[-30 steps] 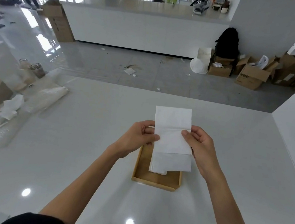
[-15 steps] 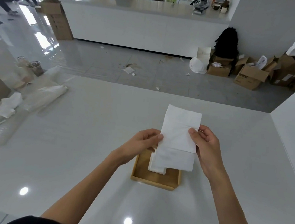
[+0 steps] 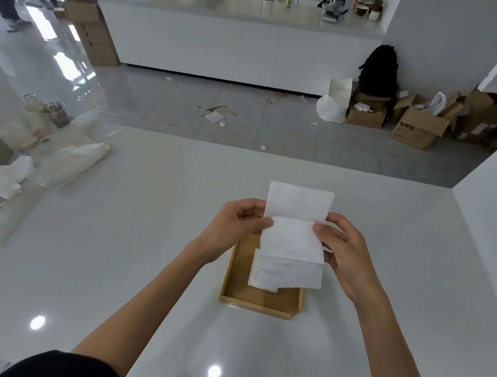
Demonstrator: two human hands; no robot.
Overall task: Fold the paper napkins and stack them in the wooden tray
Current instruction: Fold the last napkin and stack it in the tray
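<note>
White and creased across its middle, held the paper napkin (image 3: 292,236) over the wooden tray (image 3: 254,306) on the counter (image 3: 142,238), pinched at both side edges in the thumb-and-finger grip of the left hand (image 3: 234,224) and the right hand (image 3: 348,255), likely to square the fold before stacking on the folded napkins (image 3: 261,284) inside.

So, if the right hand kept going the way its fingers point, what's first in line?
The right hand pinches the napkin; its fingers point across the sheet, so it would probably next meet the left hand holding the opposite edge. Depth is unclear.
</note>
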